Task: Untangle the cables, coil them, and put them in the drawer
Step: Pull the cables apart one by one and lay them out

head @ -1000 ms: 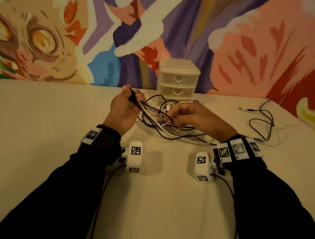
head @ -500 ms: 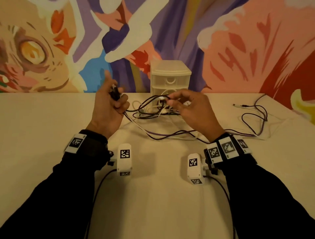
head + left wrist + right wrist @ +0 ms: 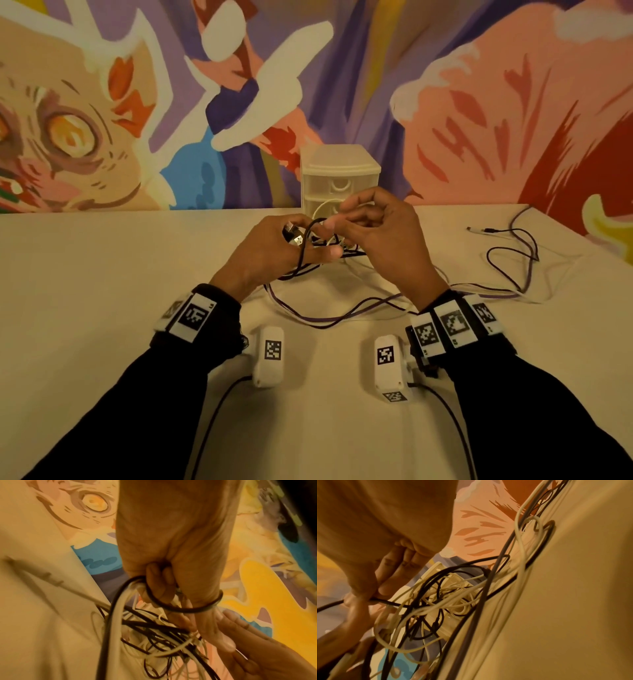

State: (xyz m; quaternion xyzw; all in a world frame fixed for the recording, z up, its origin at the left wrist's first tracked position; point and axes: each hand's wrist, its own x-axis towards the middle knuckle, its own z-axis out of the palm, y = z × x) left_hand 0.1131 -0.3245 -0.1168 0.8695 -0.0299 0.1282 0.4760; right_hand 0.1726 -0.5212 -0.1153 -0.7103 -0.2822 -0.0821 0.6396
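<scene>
A person's left hand (image 3: pixel 270 253) gripped a black cable (image 3: pixel 303 250) by its plug end, fingers curled around it, while the right hand (image 3: pixel 380 236) pinched a strand of the same cable above a knot (image 3: pixel 329 246) of black and white leads. The knot hung between the two hands, just in front of the small drawer unit (image 3: pixel 339 178) at 12 o'clock on the table (image 3: pixel 102 291), its drawers closed. Loose runs trailed toward the person and out to 2 o'clock, where two free plugs (image 3: pixel 483 230) lay well apart from the hands.

The wrist views showed the black cable looped around the left fingers (image 3: pixel 159 588) and thin white leads (image 3: pixel 447 601) threaded through the dark ones. Pulling the hands apart from this hold would likely have tightened the knot rather than freed it, since the loops crossed one another many times. The loop around the fingers could have cinched. A hard tug might also have dragged the trailing runs across the table, snagged a plug inside the bundle, or nudged the light drawer unit.
</scene>
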